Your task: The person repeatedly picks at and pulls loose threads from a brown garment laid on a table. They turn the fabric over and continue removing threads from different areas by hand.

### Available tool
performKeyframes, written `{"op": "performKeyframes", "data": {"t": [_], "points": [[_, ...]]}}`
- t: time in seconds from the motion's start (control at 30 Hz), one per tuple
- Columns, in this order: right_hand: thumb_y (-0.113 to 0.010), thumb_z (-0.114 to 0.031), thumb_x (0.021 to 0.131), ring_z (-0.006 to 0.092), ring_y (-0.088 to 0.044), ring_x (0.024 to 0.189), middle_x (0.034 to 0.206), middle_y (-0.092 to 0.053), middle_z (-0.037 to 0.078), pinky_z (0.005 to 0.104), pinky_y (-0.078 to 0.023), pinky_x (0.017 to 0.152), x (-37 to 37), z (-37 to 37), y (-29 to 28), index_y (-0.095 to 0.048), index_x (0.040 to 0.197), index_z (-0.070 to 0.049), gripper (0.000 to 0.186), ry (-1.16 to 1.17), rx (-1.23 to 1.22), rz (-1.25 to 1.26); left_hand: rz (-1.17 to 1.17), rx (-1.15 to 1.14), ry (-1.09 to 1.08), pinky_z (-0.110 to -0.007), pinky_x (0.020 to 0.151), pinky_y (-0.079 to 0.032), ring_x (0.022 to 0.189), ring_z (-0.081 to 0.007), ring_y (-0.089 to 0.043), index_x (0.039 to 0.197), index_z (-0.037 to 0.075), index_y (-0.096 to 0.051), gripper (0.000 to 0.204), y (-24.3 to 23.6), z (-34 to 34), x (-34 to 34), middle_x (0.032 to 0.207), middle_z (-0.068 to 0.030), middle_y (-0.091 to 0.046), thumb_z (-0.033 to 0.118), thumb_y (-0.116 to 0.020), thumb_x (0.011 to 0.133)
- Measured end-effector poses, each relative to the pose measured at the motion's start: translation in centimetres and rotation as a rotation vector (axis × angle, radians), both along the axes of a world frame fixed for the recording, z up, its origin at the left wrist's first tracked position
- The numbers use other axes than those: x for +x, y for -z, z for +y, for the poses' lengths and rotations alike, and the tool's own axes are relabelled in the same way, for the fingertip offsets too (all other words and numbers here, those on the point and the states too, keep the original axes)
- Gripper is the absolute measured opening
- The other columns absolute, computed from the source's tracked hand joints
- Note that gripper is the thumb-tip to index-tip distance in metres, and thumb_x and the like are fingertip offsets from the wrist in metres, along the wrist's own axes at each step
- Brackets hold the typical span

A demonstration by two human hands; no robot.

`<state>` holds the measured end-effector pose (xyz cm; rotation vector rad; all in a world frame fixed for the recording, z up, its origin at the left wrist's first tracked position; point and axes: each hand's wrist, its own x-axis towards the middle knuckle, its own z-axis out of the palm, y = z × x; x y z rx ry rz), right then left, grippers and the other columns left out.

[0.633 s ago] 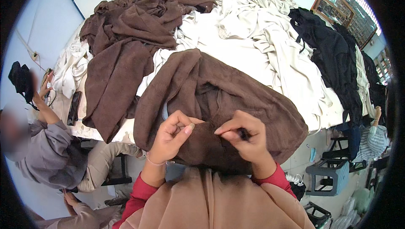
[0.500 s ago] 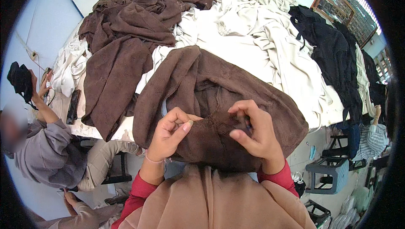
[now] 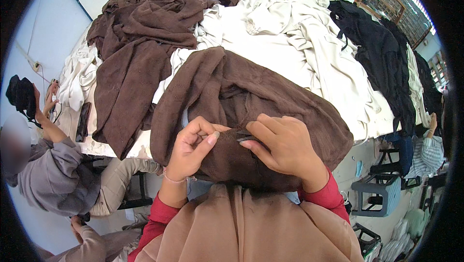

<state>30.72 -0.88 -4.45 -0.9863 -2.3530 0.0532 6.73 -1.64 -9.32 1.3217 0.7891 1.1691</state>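
Cloth (image 3: 241, 168) in brown is pinched by the left hand (image 3: 191, 149), the right hand (image 3: 284, 146) gripping a small dark tool (image 3: 240, 140).

The nearer brown garment (image 3: 263, 99) is matt, roughish cloth.

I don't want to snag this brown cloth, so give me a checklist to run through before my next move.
1. Left hand on the brown cloth: ok, fingertips at a fold.
2. Right hand closed on the small tool: ok, a grey tip shows at the thumb.
3. Tool tip touching the cloth: cannot tell.
4. Cloth lying flat: not ok, it is bunched in folds.
5. Cloth apart from the black garments: ok, white fabric lies between.
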Motion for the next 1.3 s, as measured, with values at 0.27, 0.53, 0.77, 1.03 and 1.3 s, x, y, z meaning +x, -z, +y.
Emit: {"op": "performKeyframes", "data": {"t": [0.27, 0.53, 0.77, 1.03, 1.3], "points": [[-0.073, -0.032, 0.089, 0.0222, -0.062, 0.063, 0.079, -0.056, 0.003, 0.0355, -0.045, 0.055, 0.2, 0.1, -0.2, -0.066, 0.097, -0.014, 0.020, 0.010, -0.038, 0.097, -0.081, 0.038, 0.059, -0.027, 0.096, -0.044, 0.104, -0.0109, -0.060, 0.100, 0.003, -0.056, 0.007, 0.4, 0.3, -0.1, 0.118, -0.0147, -0.070, 0.008, -0.058, 0.104], [-0.080, -0.018, 0.082, 0.0232, -0.058, 0.062, 0.076, -0.057, 0.005, 0.0344, -0.043, 0.055, -1.2, 0.6, 1.3, -0.074, 0.101, -0.013, 0.021, -0.113, -0.096, 0.379, -0.051, 0.062, 0.056, -0.027, 0.095, -0.045, 0.104, -0.0116, -0.061, 0.100, 0.002, -0.056, 0.007, 0.3, 0.2, 0.3, 0.119, -0.0165, -0.070, 0.008, -0.057, 0.105], [-0.079, -0.012, 0.080, 0.0212, -0.062, 0.066, 0.082, -0.066, 0.006, 0.0294, -0.044, 0.057, 0.6, 0.5, 0.0, -0.073, 0.093, -0.007, 0.014, -0.532, -0.681, 0.557, -0.053, 0.129, 0.077, -0.028, 0.094, -0.046, 0.103, -0.0124, -0.062, 0.098, 0.003, -0.055, 0.009, 0.0, 0.4, 0.1, 0.115, -0.0174, -0.071, 0.008, -0.058, 0.104], [-0.079, -0.025, 0.085, 0.0280, -0.062, 0.070, 0.095, -0.065, 0.007, 0.0375, -0.047, 0.061, 1.4, -0.4, -0.9, -0.064, 0.112, -0.008, 0.035, -0.034, -0.139, 0.248, -0.083, 0.040, 0.009, -0.035, 0.093, -0.049, 0.097, -0.0197, -0.065, 0.093, 0.004, -0.053, 0.016, -0.4, 0.1, 0.5, 0.105, -0.0179, -0.072, 0.015, -0.062, 0.101], [-0.084, -0.024, 0.076, 0.0184, -0.063, 0.067, 0.088, -0.067, 0.001, 0.0323, -0.044, 0.057, 0.7, -0.6, -1.2, -0.072, 0.100, -0.012, 0.029, -0.084, 0.077, 0.061, 0.002, 0.086, -0.018, -0.035, 0.094, -0.048, 0.098, -0.0196, -0.065, 0.093, 0.004, -0.054, 0.014, -0.5, 0.0, 0.5, 0.105, -0.0177, -0.072, 0.014, -0.062, 0.100]]}}
